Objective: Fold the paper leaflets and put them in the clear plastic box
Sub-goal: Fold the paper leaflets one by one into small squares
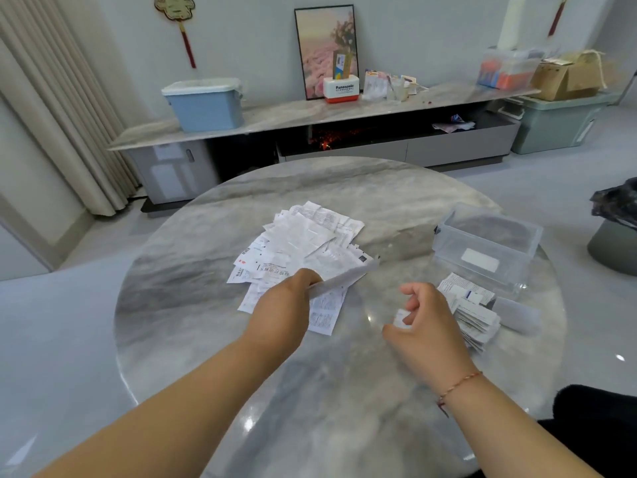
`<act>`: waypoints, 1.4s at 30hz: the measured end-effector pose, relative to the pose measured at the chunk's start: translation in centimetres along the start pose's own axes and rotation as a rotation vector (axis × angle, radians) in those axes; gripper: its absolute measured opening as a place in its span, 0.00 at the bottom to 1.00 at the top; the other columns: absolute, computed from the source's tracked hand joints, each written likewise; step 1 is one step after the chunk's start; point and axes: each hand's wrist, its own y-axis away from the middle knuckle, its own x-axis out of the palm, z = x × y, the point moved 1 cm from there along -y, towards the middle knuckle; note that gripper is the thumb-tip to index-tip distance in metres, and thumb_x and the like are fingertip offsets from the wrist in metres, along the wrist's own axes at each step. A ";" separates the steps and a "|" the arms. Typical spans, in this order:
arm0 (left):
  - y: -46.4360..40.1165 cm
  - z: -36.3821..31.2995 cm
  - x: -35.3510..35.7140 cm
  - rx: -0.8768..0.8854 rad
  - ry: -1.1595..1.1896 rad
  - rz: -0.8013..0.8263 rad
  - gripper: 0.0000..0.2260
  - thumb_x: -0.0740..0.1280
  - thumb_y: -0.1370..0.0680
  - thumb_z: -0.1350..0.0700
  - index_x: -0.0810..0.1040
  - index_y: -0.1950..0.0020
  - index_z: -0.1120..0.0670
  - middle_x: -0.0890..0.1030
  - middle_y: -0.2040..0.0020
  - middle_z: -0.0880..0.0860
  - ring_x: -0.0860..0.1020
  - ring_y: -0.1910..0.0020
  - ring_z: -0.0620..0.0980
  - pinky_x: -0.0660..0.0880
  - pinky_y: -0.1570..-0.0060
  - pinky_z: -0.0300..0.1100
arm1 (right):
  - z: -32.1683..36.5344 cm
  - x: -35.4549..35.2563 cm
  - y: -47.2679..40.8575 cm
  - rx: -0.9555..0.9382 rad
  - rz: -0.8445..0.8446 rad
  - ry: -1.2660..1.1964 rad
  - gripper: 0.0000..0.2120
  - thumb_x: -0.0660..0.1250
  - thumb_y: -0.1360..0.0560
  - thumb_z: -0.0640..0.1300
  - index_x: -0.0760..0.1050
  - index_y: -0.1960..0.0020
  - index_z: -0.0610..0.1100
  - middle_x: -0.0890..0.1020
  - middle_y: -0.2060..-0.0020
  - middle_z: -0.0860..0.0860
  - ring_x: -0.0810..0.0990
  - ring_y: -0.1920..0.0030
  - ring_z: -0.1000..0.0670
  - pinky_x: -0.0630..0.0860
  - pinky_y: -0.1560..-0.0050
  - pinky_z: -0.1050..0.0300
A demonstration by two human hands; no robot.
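The round marble bench (193,326) carries a loose heap of unfolded leaflets (303,243) at its centre. The left hand (282,298) pinches one leaflet (344,276) by its near end; the sheet is raised off the heap and juts toward the right, blurred. The right hand (425,319) is curled around a small folded piece of paper (401,319), held above the bench surface between the heap and the stack. A stack of folded leaflets (474,315) lies on the bench just right of that hand. The clear plastic box (482,243) stands open behind the stack, near the bench's right edge; its contents cannot be made out. A bracelet (458,386) sits on the right wrist.
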 end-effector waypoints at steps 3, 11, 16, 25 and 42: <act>5.5 0.2 -0.4 0.032 0.045 0.121 0.12 0.56 0.21 0.62 0.73 0.45 0.48 0.79 0.53 0.49 0.75 0.56 0.50 0.72 0.56 0.44 | -0.5 -0.1 1.2 -0.112 0.220 0.064 0.34 0.77 0.39 0.42 0.66 0.37 0.48 0.69 0.47 0.56 0.71 0.46 0.55 0.67 0.46 0.65; 11.2 1.8 -0.1 -0.148 0.270 0.126 0.13 0.58 0.20 0.61 0.73 0.47 0.43 0.79 0.53 0.44 0.77 0.55 0.42 0.73 0.55 0.35 | -2.0 0.7 4.9 -0.058 0.559 0.080 0.03 0.70 0.29 0.43 0.78 0.61 0.47 0.83 0.64 0.52 0.77 0.64 0.55 0.72 0.60 0.61; 13.4 1.5 1.4 0.084 -0.040 -0.230 0.22 0.69 0.33 0.66 0.72 0.40 0.55 0.77 0.45 0.53 0.72 0.45 0.50 0.67 0.45 0.36 | -2.1 1.7 6.0 0.027 0.417 0.107 0.07 0.69 0.29 0.45 0.76 0.52 0.45 0.83 0.56 0.50 0.80 0.55 0.50 0.75 0.53 0.57; 15.9 -0.9 6.8 0.261 -0.087 0.043 0.15 0.61 0.39 0.47 0.76 0.55 0.48 0.78 0.58 0.43 0.77 0.60 0.43 0.71 0.68 0.31 | -0.5 2.0 9.8 0.483 0.411 -0.486 0.13 0.69 0.28 0.34 0.69 0.47 0.38 0.82 0.67 0.42 0.75 0.78 0.47 0.70 0.79 0.60; 15.2 2.0 6.7 -0.139 0.263 -0.154 0.24 0.71 0.28 0.60 0.68 0.35 0.50 0.68 0.41 0.47 0.74 0.46 0.42 0.66 0.49 0.29 | -1.2 2.5 7.4 -0.126 0.425 0.229 0.17 0.71 0.31 0.50 0.69 0.45 0.55 0.76 0.64 0.56 0.74 0.61 0.58 0.68 0.61 0.67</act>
